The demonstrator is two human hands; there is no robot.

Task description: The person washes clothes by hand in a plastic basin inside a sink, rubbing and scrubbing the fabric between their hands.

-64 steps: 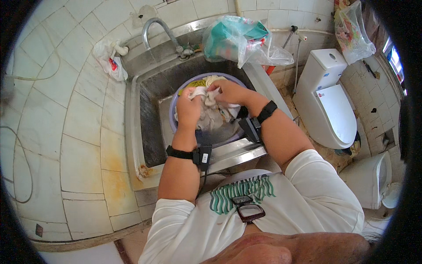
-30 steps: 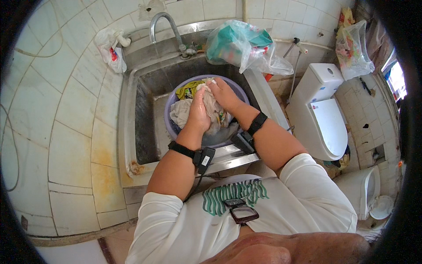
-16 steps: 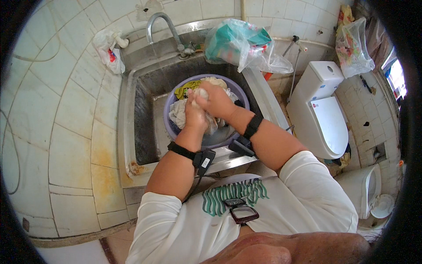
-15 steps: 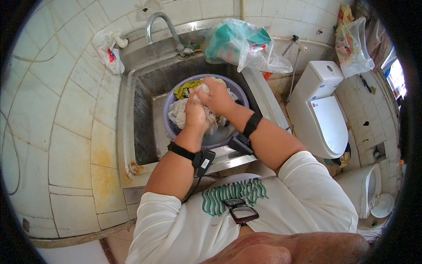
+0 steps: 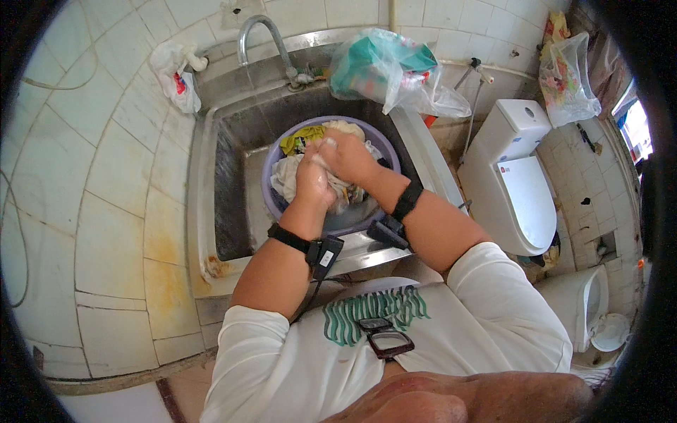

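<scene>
A round purple basin (image 5: 266,169) filled with wet laundry stands in the steel sink. Over it my left hand (image 5: 314,182) and my right hand (image 5: 351,158) are closed and pressed together. Between them they squeeze a white cloth, mostly hidden by the fingers. More pale cloth (image 5: 285,175) lies beside my left hand, and a yellow-green cloth (image 5: 299,140) sits at the basin's far left. Some greyish water (image 5: 345,220) shows at the near side, below my wrists. Each forearm wears a black strap with a small box.
A curved metal faucet (image 5: 264,29) rises behind the sink (image 5: 199,211). Plastic bags (image 5: 381,74) lie on the back right corner, and another white bag (image 5: 176,79) hangs at the left wall. A white toilet (image 5: 511,176) stands to the right.
My hands stay together over the basin, with slightly shifted fingers; less of the white cloth shows between them. A thin stream of water now seems to fall from the faucet.
</scene>
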